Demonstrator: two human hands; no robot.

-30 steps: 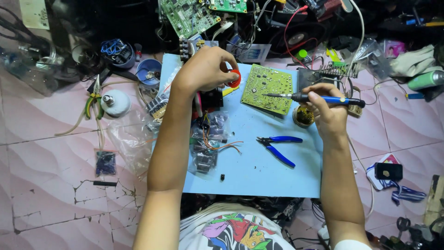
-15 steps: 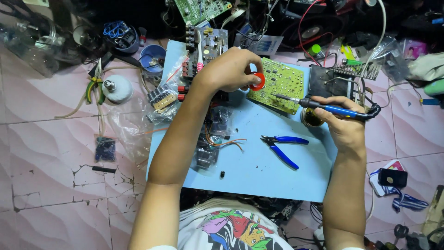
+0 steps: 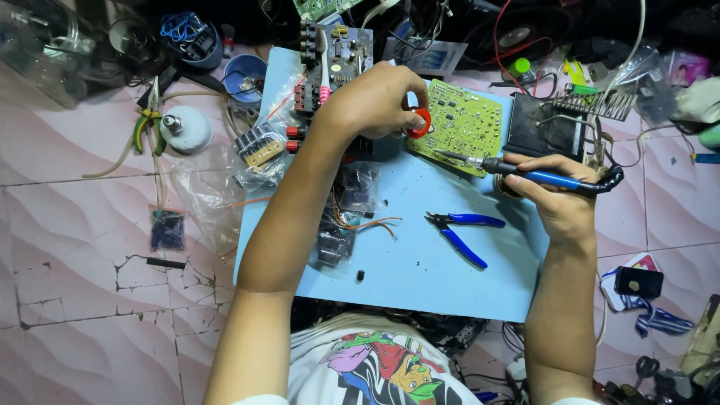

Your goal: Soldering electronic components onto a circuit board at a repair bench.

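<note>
Right hand (image 3: 559, 196) gripping soldering iron (image 3: 525, 172), level

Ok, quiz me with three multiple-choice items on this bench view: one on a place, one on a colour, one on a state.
1. Where do the blue-handled cutters lie?
A. on the light blue mat
B. on the pink floor tiles
C. on the circuit board

2. What colour is the small spool at the left hand?
A. green
B. red
C. white

3. What is the right hand doing?
A. resting empty
B. gripping the cutters
C. gripping the soldering iron

Answers: 1 A, the cutters lie on the mat between the forearms. 2 B, the spool shows red at the fingers. 3 C, the fingers wrap the iron's blue handle, tip over the green circuit board.
</note>
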